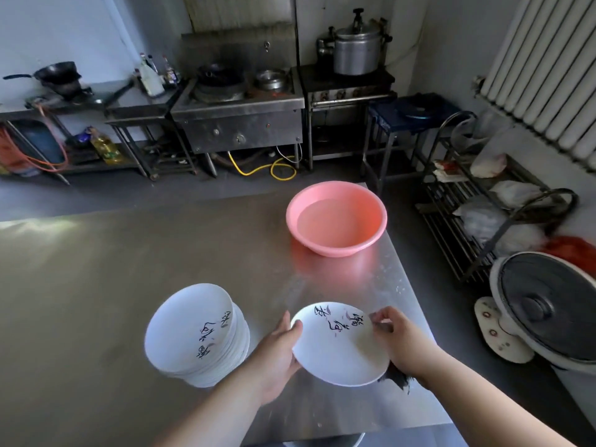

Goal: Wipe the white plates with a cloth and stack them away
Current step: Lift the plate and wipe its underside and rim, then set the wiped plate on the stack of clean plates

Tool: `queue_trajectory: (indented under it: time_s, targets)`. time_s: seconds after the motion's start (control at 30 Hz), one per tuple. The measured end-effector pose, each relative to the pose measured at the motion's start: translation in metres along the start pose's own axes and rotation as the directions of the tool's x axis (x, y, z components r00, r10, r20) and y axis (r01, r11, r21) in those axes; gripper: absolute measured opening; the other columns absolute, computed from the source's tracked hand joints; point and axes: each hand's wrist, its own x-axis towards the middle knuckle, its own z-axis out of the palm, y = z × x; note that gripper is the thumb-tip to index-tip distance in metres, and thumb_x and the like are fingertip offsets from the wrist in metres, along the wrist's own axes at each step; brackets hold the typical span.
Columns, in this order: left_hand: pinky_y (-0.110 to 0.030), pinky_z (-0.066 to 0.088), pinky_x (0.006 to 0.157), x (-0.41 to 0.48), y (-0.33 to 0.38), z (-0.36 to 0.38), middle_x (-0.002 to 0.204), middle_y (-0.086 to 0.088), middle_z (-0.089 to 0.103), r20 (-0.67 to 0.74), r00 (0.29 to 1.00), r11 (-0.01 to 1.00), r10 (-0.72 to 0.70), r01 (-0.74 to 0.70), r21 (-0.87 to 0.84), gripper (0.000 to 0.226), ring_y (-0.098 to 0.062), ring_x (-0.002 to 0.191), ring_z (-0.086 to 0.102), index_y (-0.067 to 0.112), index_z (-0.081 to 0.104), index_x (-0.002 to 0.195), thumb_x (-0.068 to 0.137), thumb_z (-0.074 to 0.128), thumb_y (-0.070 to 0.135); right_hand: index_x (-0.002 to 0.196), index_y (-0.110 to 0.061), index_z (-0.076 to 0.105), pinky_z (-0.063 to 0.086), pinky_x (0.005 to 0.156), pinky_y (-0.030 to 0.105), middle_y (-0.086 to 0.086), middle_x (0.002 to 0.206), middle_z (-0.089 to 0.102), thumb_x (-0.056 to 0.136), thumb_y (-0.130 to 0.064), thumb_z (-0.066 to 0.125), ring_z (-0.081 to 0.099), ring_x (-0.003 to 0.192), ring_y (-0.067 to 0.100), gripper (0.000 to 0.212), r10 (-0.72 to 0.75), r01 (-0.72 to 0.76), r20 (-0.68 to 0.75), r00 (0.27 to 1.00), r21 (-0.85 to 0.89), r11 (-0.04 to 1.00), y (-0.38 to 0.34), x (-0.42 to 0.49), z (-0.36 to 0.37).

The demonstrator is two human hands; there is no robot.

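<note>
Both hands on one white plate (338, 353), held over the steel table (113, 269) near its front-right corner. L hand (279, 351) grips the rim at the plate's 9 o'clock, thumb on top, fingers underneath. R hand (398, 341) is at 3 o'clock, fingers curled, thumb & forefinger pinching at the rim. Hands are apart, w/ the plate between them. Black brush-style writing on the plate's face, up toward 12–1 o'clock. A dark cloth (398, 379) pokes out from under the plate at approx 4–5 o'clock, right below my R wrist. Can't tell if the R hand has hold of it too.

Stack of plates (193, 337) sits on the table at 9 o'clock from the plate, just beside my L hand, not touching it. Top one is tilted & has the same black writing. Pink basin (337, 221) is at 12 o'clock, well apart, by the table's far-right edge; looks to have water in it.

Off the table: fan (548, 304) on the floor at 3 o'clock, wire rack (451, 240) w/ bags at 1–2 o'clock. Stove (238, 124) along the far wall at 11 o'clock, pressure cooker (356, 53) at 12.
</note>
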Motion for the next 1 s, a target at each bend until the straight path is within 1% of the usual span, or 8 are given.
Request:
queue_trajectory:
  time_s: [0.07, 0.1, 0.17, 0.27, 0.4, 0.53, 0.8, 1.0]
  targets:
    - [-0.031, 0.057, 0.073, 0.013, -0.014, 0.008, 0.148, -0.006, 0.054, -0.046, 0.999, 0.938, -0.001, 0.017, 0.345, 0.055, -0.021, 0.092, 0.066, 0.033, 0.024, 0.163, 0.112, 0.040, 0.022, 0.119, -0.033, 0.052, 0.060, 0.059, 0.032, 0.002, 0.107, 0.073, 0.101, -0.014, 0.050, 0.075, 0.069, 0.037, 0.026, 0.039, -0.039, -0.002, 0.999, -0.013, 0.999, 0.024, 0.004, -0.002]
    - [-0.031, 0.052, 0.063, 0.018, -0.019, 0.013, 0.132, -0.013, 0.063, -0.039, 0.999, 0.881, -0.003, 0.021, 0.473, 0.050, -0.021, 0.073, 0.063, 0.033, 0.033, 0.156, 0.108, 0.036, 0.017, 0.123, -0.034, 0.051, 0.060, 0.057, 0.032, 0.004, 0.104, 0.075, 0.100, -0.014, 0.048, 0.075, 0.069, 0.037, 0.031, 0.067, -0.067, 0.001, 0.998, -0.058, 0.996, 0.034, 0.006, -0.005]
    - [-0.030, 0.047, 0.057, 0.029, -0.030, 0.021, 0.110, -0.016, 0.067, -0.030, 0.999, 0.780, -0.033, 0.045, 0.624, 0.046, -0.019, 0.058, 0.060, 0.029, 0.041, 0.143, 0.101, 0.033, 0.012, 0.126, -0.033, 0.056, 0.060, 0.063, 0.035, 0.002, 0.093, 0.077, 0.096, -0.017, 0.048, 0.075, 0.073, 0.034, 0.035, 0.095, -0.091, 0.018, 0.995, -0.173, 0.981, 0.057, 0.015, -0.009]
    - [-0.024, 0.045, 0.050, 0.044, -0.044, 0.038, 0.107, -0.011, 0.066, -0.030, 0.997, 0.718, -0.071, 0.072, 0.692, 0.045, -0.017, 0.055, 0.057, 0.030, 0.043, 0.137, 0.097, 0.035, 0.012, 0.120, -0.032, 0.064, 0.056, 0.083, 0.033, -0.006, 0.102, 0.073, 0.093, -0.019, 0.051, 0.068, 0.094, 0.021, 0.032, 0.128, -0.120, -0.001, 0.992, -0.342, 0.932, 0.088, 0.026, -0.017]
    - [-0.026, 0.043, 0.050, 0.078, -0.063, 0.056, 0.108, -0.007, 0.064, -0.069, 0.997, 0.651, -0.046, 0.082, 0.755, 0.042, -0.021, 0.058, 0.054, 0.035, 0.045, 0.134, 0.097, 0.040, 0.015, 0.126, -0.033, 0.060, 0.053, 0.081, 0.030, -0.012, 0.095, 0.065, 0.096, -0.026, 0.053, 0.064, 0.094, 0.022, 0.031, 0.149, -0.148, -0.032, 0.988, -0.424, 0.893, 0.113, 0.044, -0.028]
    - [-0.028, 0.045, 0.055, 0.115, -0.075, 0.068, 0.109, -0.003, 0.061, -0.111, 0.994, 0.587, 0.004, 0.087, 0.805, 0.039, -0.023, 0.075, 0.058, 0.033, 0.042, 0.137, 0.100, 0.048, 0.022, 0.132, -0.032, 0.058, 0.056, 0.088, 0.034, -0.004, 0.113, 0.071, 0.097, -0.029, 0.052, 0.066, 0.104, 0.025, 0.035, 0.120, -0.137, -0.065, 0.991, -0.448, 0.883, 0.128, 0.071, -0.040]
    - [-0.044, 0.060, 0.072, 0.165, -0.079, 0.081, 0.106, -0.008, 0.064, -0.232, 0.959, 0.470, 0.165, 0.130, 0.873, 0.023, -0.034, 0.086, 0.064, 0.025, 0.040, 0.120, 0.100, 0.052, 0.028, 0.132, -0.032, 0.056, 0.055, 0.078, 0.032, -0.003, 0.119, 0.070, 0.100, -0.031, 0.052, 0.067, 0.098, 0.027, 0.032, 0.047, -0.089, -0.101, 0.994, -0.462, 0.882, 0.128, 0.118, -0.049]
    - [-0.043, 0.059, 0.065, 0.179, -0.080, 0.075, 0.101, -0.006, 0.065, -0.253, 0.951, 0.513, 0.176, 0.131, 0.848, 0.023, -0.033, 0.082, 0.067, 0.028, 0.045, 0.118, 0.098, 0.055, 0.028, 0.122, -0.029, 0.058, 0.055, 0.076, 0.034, -0.001, 0.111, 0.072, 0.097, -0.031, 0.054, 0.065, 0.094, 0.029, 0.025, 0.017, -0.066, -0.103, 0.995, -0.492, 0.868, 0.129, 0.132, -0.047]
